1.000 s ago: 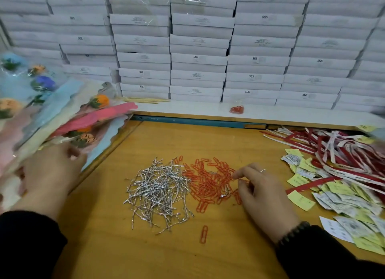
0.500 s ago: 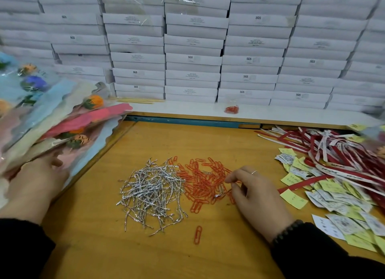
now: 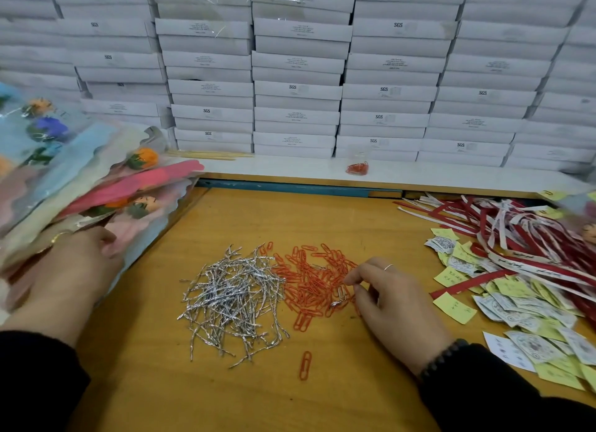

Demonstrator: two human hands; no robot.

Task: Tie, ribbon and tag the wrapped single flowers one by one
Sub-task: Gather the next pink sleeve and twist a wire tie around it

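A stack of wrapped single flowers (image 3: 74, 180) in pastel and clear sleeves lies at the left edge of the wooden table (image 3: 322, 218). My left hand (image 3: 71, 267) rests on the lower part of that stack, fingers against the wrapping. In the middle lie a heap of silver twist ties (image 3: 229, 296) and a heap of red paper clips (image 3: 309, 277). My right hand (image 3: 387, 296) sits at the right side of the clip heap, thumb and fingertips pinching at a clip. Red and white ribbons (image 3: 522, 238) and yellow and white tags (image 3: 503, 302) cover the right side.
White flat boxes (image 3: 296, 89) are stacked like a wall behind a white ledge (image 3: 290, 170). A small bag of red clips (image 3: 357, 167) and thin wooden sticks (image 3: 209, 155) lie on that ledge. One loose red clip (image 3: 305, 365) lies near the front.
My right hand's fingertips have closed in on the clips at the heap's edge. My left hand has stayed on the flower stack, shifting slightly.
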